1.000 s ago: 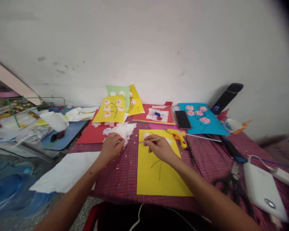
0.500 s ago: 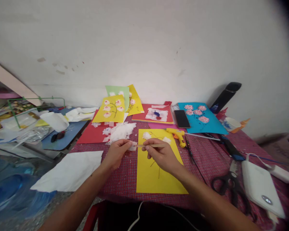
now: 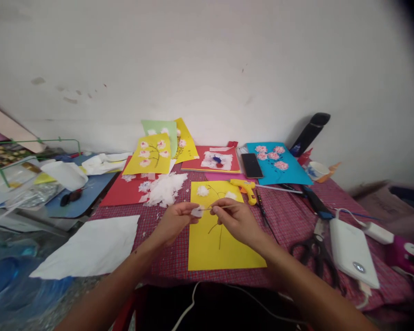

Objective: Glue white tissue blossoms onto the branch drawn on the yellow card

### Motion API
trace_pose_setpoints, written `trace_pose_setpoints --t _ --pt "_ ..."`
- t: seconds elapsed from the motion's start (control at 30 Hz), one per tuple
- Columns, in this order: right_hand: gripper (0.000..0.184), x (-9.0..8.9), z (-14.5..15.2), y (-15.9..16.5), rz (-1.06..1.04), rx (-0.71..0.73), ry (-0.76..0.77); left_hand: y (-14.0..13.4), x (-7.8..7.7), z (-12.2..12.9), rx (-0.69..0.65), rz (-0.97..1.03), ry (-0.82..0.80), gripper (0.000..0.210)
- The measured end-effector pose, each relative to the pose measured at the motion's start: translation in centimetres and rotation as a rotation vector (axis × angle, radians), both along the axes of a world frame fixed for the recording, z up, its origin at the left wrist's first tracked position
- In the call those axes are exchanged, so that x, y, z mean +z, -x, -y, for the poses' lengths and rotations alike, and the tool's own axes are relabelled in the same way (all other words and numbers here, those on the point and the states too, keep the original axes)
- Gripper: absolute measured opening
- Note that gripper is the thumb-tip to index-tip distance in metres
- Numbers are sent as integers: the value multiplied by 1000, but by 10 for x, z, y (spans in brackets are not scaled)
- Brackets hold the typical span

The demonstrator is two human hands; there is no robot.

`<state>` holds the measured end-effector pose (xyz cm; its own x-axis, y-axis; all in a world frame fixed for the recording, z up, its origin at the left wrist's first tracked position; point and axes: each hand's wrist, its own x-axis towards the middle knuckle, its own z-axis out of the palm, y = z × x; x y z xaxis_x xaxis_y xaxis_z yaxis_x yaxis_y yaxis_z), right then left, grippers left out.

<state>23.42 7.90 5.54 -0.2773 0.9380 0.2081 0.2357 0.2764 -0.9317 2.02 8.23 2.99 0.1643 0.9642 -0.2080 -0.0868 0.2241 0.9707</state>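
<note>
My left hand (image 3: 178, 219) pinches a small piece of white tissue paper (image 3: 197, 212) at its fingertips, over the left edge of a yellow sheet (image 3: 207, 255). In my right hand (image 3: 235, 221) is a thin wooden stick (image 3: 227, 207), held lengthwise between thumb and fingers. Its tip points left and meets the tissue piece. Drawn branch lines run over the yellow sheet below, and two white tufts (image 3: 203, 191) sit on its upper part; my right hand partly covers it. To the left rear lies a pile of white tissue pieces (image 3: 167, 188).
A yellow glue gun (image 3: 246, 187) lies beyond the sheet. Scissors (image 3: 315, 253) and a white power bank (image 3: 353, 250) are at right. A phone (image 3: 251, 165) and blue flower picture (image 3: 279, 170) lie at the back. White paper (image 3: 93, 246) overhangs the left edge.
The view has shifted slightly to the right. My left hand's fingers have straightened around the tissue piece, and the stick's tip stays against it. Both hands now sit farther over the yellow sheet.
</note>
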Motion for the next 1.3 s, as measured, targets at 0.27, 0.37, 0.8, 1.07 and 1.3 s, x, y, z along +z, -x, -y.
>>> trace_pose_setpoints --t 0.27,0.37,0.8,1.07,1.3 --pt "29 4 10 -18 -41 -88 -10 -32 2 5 -112 -226 -107 22" --pt "32 1 21 -28 -86 -20 94 -37 3 11 -203 -357 -185 15" --pt "32 -17 39 -61 102 -104 57 -68 -17 15 -449 -737 -676 19" --pt "21 -9 -22 -70 275 -170 -59 -93 -11 -53 -407 -877 -805 17" --pt "18 -20 -58 -72 410 -204 -113 -110 -18 -96 -405 -968 -846 19"
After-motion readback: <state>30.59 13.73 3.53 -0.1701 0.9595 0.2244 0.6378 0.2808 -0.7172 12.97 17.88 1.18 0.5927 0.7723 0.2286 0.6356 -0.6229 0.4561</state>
